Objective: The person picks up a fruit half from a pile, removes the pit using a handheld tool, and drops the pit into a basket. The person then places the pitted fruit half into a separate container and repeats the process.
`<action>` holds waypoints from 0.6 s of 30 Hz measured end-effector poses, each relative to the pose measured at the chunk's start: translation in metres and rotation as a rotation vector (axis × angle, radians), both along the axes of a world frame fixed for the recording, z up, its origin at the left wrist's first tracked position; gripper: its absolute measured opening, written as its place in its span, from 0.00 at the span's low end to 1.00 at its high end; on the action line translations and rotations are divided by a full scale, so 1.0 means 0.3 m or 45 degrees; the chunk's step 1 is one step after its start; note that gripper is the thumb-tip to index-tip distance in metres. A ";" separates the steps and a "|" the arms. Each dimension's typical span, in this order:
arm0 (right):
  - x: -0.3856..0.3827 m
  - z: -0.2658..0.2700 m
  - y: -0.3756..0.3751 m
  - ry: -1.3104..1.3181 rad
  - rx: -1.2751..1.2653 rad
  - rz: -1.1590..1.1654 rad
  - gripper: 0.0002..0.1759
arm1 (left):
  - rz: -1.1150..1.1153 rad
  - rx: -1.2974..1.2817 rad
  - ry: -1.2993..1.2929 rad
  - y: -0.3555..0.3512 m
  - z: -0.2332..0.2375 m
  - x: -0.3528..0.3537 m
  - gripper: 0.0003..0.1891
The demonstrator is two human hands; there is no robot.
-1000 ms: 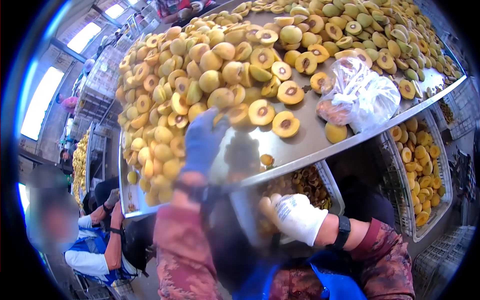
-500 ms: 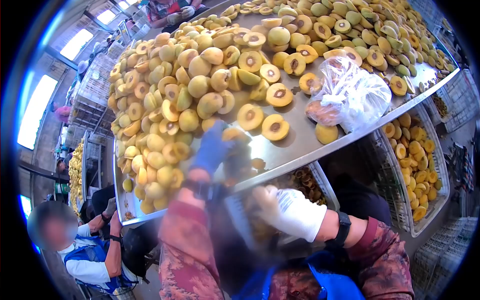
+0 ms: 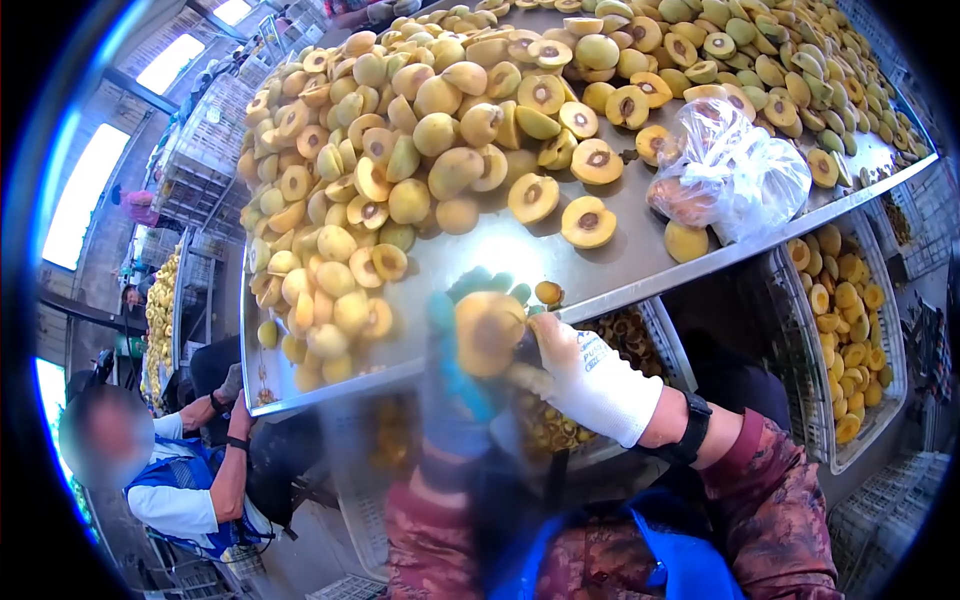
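My left hand (image 3: 452, 365), in a blue-green glove, is raised in front of the table edge with its fingers wrapped round a yellow peach half (image 3: 488, 332). Motion blurs both. Close against the fruit's right side is my right hand (image 3: 592, 385) in a white glove, its fingers closed. Something small and dark shows between the fingertips and the fruit, too blurred to name. Just behind, a small piece of fruit (image 3: 548, 292) lies near the metal table's rim (image 3: 610, 302). Two cut peach halves, one of them a peach half (image 3: 588, 221) with its brown centre facing up, lie farther back.
Piled peach halves (image 3: 400, 130) cover much of the table. A clear plastic bag (image 3: 735, 175) sits near the right edge. Below are a crate of scraps (image 3: 665, 335) and a crate of peach halves (image 3: 880, 420). A co-worker (image 3: 190, 480) sits at left.
My left hand has come back from the pile toward me, now with a peach half in it. My right hand has risen slightly to meet it. The view has shifted a little.
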State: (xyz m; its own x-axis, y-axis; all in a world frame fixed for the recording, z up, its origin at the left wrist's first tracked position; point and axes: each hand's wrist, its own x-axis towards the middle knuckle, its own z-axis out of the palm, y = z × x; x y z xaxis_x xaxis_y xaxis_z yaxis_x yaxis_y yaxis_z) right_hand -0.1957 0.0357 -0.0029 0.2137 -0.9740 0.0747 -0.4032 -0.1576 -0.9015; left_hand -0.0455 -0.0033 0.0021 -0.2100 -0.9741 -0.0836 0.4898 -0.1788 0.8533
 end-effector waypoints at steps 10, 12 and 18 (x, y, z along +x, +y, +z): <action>0.019 -0.029 -0.010 -0.005 -0.027 -0.009 0.19 | 0.038 -0.230 -0.232 0.018 -0.004 -0.002 0.29; 0.018 -0.039 -0.009 -0.005 -0.108 -0.006 0.18 | 0.091 -0.393 -0.482 0.016 -0.013 -0.001 0.29; 0.024 -0.049 0.023 -0.186 -0.063 -0.012 0.14 | 0.150 -0.696 -0.945 0.021 -0.045 0.012 0.30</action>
